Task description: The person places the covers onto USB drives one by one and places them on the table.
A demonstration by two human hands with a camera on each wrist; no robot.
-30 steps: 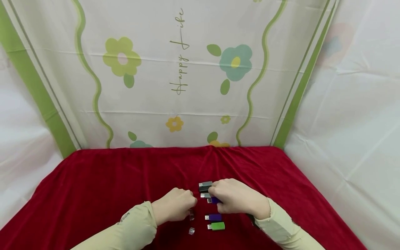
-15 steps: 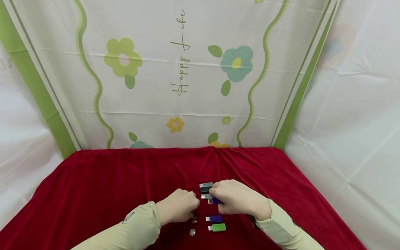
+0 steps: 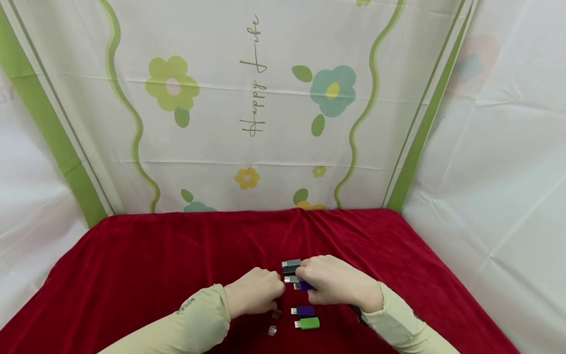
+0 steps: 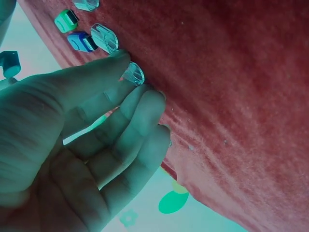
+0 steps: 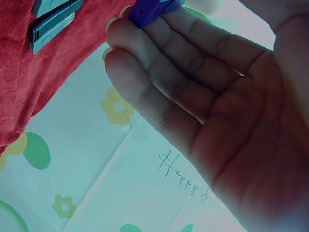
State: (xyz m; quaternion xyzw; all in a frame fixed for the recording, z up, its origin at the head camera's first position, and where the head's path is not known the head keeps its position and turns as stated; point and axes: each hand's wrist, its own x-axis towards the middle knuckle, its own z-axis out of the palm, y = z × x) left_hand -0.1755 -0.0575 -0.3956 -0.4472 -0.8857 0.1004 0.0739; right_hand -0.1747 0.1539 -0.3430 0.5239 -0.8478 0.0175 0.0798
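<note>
My left hand [image 3: 256, 291] pinches a small clear cap [image 4: 134, 73] between thumb and fingers, low over the red cloth. To its right, my right hand [image 3: 333, 281] holds a purple USB stick [image 5: 149, 10] at the fingertips, its silver plug pointing left towards the left hand. A narrow gap separates the two hands. Two loose clear caps, a nearer one [image 3: 272, 330] and a farther one [image 3: 276, 313], lie below the left hand. Below the right hand lie a second purple USB stick [image 3: 302, 310] and a green one [image 3: 308, 323], plugs bare and facing left.
Grey and dark USB sticks [image 3: 291, 264] lie side by side just beyond the right hand's fingers, with another grey stick [image 3: 289, 279] nearer. Red velvet cloth [image 3: 177, 246] covers the table. A flower-printed white curtain [image 3: 212, 137] stands behind it, with white cloth at both sides.
My left hand has shifted slightly right, closer to the right hand, exposing more of the cap below it. The right hand has stayed nearly still with the purple USB stick.
</note>
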